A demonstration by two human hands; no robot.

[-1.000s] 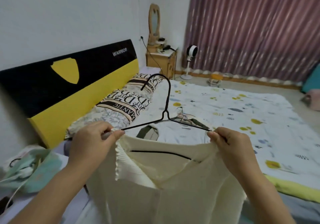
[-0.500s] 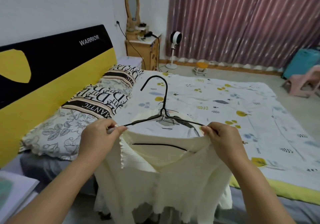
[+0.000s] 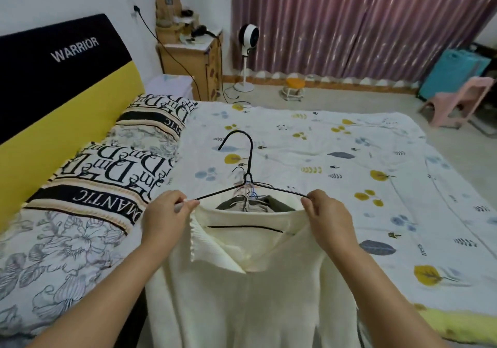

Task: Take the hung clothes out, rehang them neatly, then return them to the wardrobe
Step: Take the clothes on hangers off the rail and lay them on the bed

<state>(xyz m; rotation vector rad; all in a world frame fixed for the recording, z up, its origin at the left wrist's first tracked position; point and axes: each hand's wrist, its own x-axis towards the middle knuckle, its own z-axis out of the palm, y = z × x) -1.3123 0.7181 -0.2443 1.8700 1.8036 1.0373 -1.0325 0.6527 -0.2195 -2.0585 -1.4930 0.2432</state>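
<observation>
A person holds a cream knit top (image 3: 242,280) on a black wire hanger (image 3: 248,183) above the edge of a bed (image 3: 349,159). The left hand (image 3: 165,221) pinches the garment's shoulder and the hanger's end between thumb and fingertips; the right hand (image 3: 329,218) pinches the opposite shoulder the same way. The hanger's hook rises between and beyond the fingers. Just past them, a pile of clothes on hangers (image 3: 251,202) lies on the floral sheet, patterned pillows (image 3: 121,175) to the left.
</observation>
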